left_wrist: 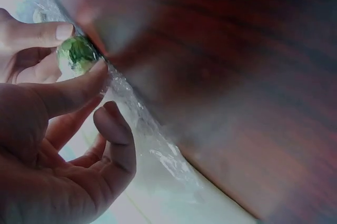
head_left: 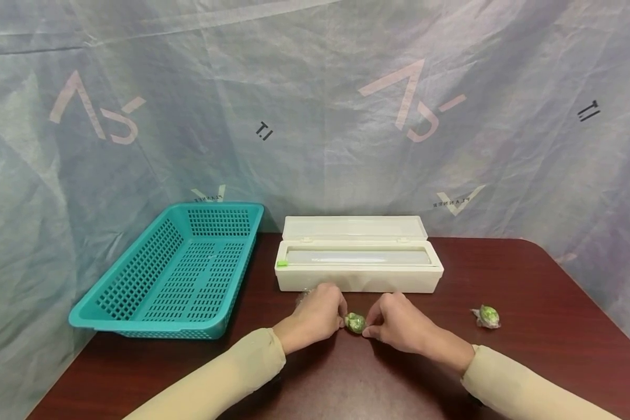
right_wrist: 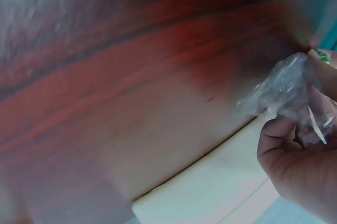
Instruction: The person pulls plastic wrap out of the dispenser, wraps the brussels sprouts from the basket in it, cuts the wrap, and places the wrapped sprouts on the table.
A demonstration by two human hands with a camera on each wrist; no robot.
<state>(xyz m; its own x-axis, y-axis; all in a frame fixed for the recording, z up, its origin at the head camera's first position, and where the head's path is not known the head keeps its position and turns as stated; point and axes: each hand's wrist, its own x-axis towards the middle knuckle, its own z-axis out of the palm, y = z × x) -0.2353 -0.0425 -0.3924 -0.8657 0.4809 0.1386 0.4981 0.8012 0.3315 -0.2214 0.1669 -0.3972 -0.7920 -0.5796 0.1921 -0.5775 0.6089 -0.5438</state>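
A small green Brussels sprout (head_left: 354,322) in clear plastic wrap is held between the two hands, just over the table in front of a white box. My left hand (head_left: 320,312) pinches the wrap at the sprout's left end. At the other end, my right hand (head_left: 401,324) pinches the film between thumb and finger. Crumpled cling film (left_wrist: 137,108) trails from the left fingers in the left wrist view. In the right wrist view, bunched film (right_wrist: 284,87) sticks out past the right fingers, and only a sliver of the sprout shows.
Behind the hands stands a white cling film dispenser (head_left: 359,280), lid raised, with a green slider at its left. A teal plastic basket (head_left: 223,326) stands at the left. Another wrapped sprout (head_left: 488,316) lies on the dark red table (head_left: 535,361) to the right. A grey curtain hangs behind.
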